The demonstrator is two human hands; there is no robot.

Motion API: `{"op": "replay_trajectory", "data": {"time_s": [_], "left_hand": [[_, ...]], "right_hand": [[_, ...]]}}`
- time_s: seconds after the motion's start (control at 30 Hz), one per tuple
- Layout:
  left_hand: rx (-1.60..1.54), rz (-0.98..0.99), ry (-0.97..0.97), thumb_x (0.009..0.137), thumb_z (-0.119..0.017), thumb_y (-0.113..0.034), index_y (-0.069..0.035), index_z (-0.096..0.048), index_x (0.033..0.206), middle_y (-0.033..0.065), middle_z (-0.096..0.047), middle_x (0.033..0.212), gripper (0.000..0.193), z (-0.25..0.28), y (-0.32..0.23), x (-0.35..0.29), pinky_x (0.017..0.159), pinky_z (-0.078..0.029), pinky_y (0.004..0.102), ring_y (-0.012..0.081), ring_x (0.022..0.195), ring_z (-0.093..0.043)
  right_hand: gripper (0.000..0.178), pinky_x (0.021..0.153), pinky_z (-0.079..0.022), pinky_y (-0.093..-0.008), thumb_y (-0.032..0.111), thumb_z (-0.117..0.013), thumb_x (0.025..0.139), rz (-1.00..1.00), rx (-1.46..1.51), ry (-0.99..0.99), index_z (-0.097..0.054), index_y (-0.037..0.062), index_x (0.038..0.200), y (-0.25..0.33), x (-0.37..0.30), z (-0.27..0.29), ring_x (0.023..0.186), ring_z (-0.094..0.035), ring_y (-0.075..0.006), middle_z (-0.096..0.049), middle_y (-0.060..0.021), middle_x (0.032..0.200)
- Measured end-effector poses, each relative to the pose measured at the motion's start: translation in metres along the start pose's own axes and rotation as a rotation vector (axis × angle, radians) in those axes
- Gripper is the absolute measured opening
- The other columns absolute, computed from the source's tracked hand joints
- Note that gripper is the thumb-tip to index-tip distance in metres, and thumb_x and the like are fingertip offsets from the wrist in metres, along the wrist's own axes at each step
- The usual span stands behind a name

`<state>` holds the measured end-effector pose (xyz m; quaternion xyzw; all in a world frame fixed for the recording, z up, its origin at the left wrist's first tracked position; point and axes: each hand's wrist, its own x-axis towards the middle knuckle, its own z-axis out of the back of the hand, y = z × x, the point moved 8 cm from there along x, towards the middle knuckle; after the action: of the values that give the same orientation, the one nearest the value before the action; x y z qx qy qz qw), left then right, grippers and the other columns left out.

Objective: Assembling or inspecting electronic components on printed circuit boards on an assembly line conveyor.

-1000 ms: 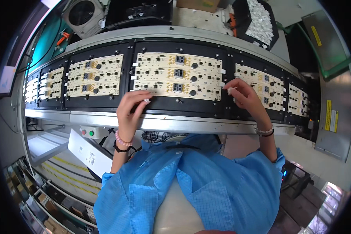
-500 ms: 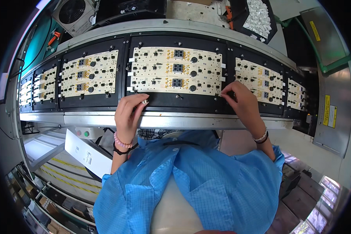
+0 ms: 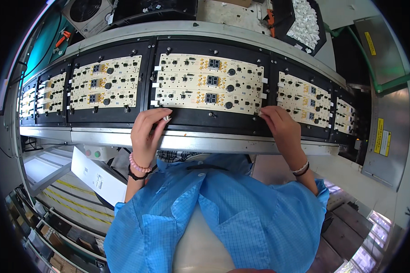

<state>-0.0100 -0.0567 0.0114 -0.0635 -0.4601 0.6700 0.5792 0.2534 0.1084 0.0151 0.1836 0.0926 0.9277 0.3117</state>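
A cream circuit board panel (image 3: 193,103) with black digit displays, round black parts and small connectors lies in a black carrier frame (image 3: 191,119) in front of me. Below its lower left corner is my left hand (image 3: 146,132), thumb and fingers closed on a small shiny pale piece (image 3: 167,118) whose kind I cannot make out. My right hand (image 3: 283,129) is at the panel's lower right corner, its fingertips pinched together close to the board edge. Whatever lies between those fingertips is hidden.
Similar carrier frames with boards stand to the left (image 3: 107,98) and right (image 3: 305,86). A metal rail (image 3: 205,139) runs along the near side. At the back right, a black bin (image 3: 324,41) holds white pieces (image 3: 303,25). A white sheet (image 3: 95,175) is at lower left.
My right hand's thumb and fingers have drawn closer together at the panel's corner. My left hand keeps its pinch. The whole view has shifted slightly.
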Motion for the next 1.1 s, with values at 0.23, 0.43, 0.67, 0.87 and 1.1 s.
{"op": "replay_trajectory", "data": {"time_s": [0.23,0.43,0.67,0.87,1.1], "left_hand": [[0.006,0.031,0.01,0.081,-0.069,0.008,-0.001,-0.068,0.106,0.0127,-0.068,0.105,0.027,0.003,0.005,-0.001,0.075,-0.053,0.0302,0.0254,0.092,-0.065],[0.005,0.018,0.008,0.082,-0.069,0.008,-0.001,-0.068,0.107,0.0128,-0.068,0.105,0.027,0.005,0.005,0.0,0.074,-0.053,0.0296,0.0248,0.091,-0.066],[0.016,0.022,0.014,0.082,-0.068,0.008,-0.001,-0.068,0.107,0.0129,-0.068,0.105,0.027,0.008,0.008,-0.001,0.073,-0.053,0.0297,0.0248,0.091,-0.066],[0.023,0.014,0.031,0.083,-0.066,0.011,-0.001,-0.067,0.108,0.0132,-0.067,0.107,0.028,0.009,0.012,-0.001,0.073,-0.052,0.0273,0.022,0.092,-0.064],[0.04,0.018,0.022,0.082,-0.067,0.009,-0.001,-0.067,0.107,0.0126,-0.068,0.106,0.027,0.013,0.009,0.001,0.072,-0.053,0.029,0.0246,0.092,-0.066]], "right_hand": [[0.018,0.064,-0.053,-0.031,0.011,-0.071,0.084,-0.14,0.023,0.041,-0.066,0.0092,0.102,-0.006,-0.002,0.0,0.082,-0.065,-0.0218,-0.061,-0.0029,0.101],[0.018,0.062,-0.051,-0.0316,0.01,-0.072,0.084,-0.113,0.029,0.022,-0.066,0.0085,0.101,-0.014,-0.004,-0.009,0.078,-0.063,-0.0229,-0.06,-0.0043,0.097],[0.018,0.06,-0.051,-0.0302,0.01,-0.073,0.083,-0.032,-0.104,-0.035,-0.069,0.0095,0.101,-0.001,-0.001,-0.006,0.076,-0.064,-0.0203,-0.061,-0.0027,0.094],[0.025,0.061,-0.052,-0.0303,0.01,-0.072,0.083,0.004,-0.158,-0.068,-0.068,0.0101,0.108,0.007,-0.002,-0.008,0.077,-0.065,-0.0205,-0.061,-0.0027,0.098],[0.02,0.062,-0.052,-0.0334,0.009,-0.065,0.089,-0.134,-0.015,0.112,-0.065,0.0088,0.109,-0.004,0.006,-0.017,0.076,-0.064,-0.0252,-0.057,-0.0064,0.095]]}}
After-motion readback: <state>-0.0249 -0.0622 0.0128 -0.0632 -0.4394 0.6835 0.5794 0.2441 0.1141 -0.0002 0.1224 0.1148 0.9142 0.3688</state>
